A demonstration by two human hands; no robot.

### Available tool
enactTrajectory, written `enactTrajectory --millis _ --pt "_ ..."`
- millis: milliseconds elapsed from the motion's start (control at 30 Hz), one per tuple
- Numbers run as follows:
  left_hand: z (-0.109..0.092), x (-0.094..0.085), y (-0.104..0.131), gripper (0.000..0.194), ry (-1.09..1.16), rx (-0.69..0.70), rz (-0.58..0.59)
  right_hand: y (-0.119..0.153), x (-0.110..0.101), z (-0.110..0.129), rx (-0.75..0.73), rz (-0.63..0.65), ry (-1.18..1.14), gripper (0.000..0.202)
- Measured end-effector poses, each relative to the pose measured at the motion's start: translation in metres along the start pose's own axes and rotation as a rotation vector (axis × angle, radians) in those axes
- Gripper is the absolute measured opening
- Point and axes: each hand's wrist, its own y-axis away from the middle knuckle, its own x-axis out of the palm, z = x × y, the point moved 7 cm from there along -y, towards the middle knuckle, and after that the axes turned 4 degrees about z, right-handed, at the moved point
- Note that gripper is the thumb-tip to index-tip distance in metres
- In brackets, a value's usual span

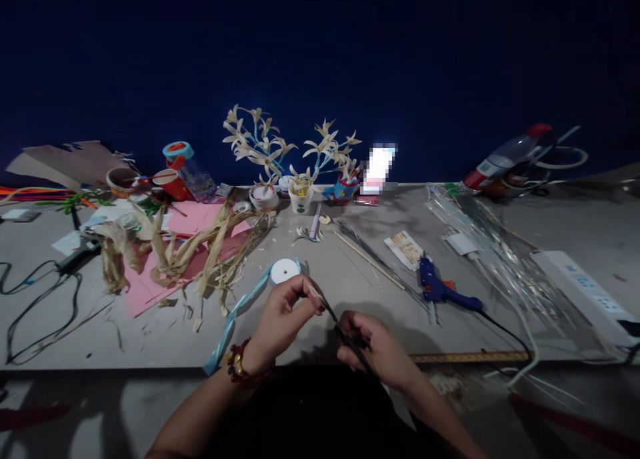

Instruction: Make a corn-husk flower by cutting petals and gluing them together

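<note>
While left hand pinches pale scrap | right hand grips dark tool | spool just beyond, glue gun rightward

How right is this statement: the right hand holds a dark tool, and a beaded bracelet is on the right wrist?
One detail is wrong: the head view shows the beaded bracelet on the left wrist. The right hand does hold a dark tool.

dim light, glaring pixelated patch, soft shadows on table, stretched edges
</note>
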Motion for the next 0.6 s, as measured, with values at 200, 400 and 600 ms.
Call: enactTrajectory --millis 200,400,600 --pt "0.0014 0.0004 -0.0004 0.02 -0.008 -0.023 0.001 -0.0017 0.001 -0.0031 0.005 0.021 -0.039 0.058" --pt "0.0007 0.0006 -0.0026 0.02 -0.01 -0.024 0.019 -0.0022 0.0016 -0.0053 0.033 0.037 -0.054 0.057" --pt "-0.0003 0.002 -0.0034 0.02 -0.009 -0.032 0.019 -0.0002 -0.0004 -0.0006 -0.002 0.021 -0.001 0.051"
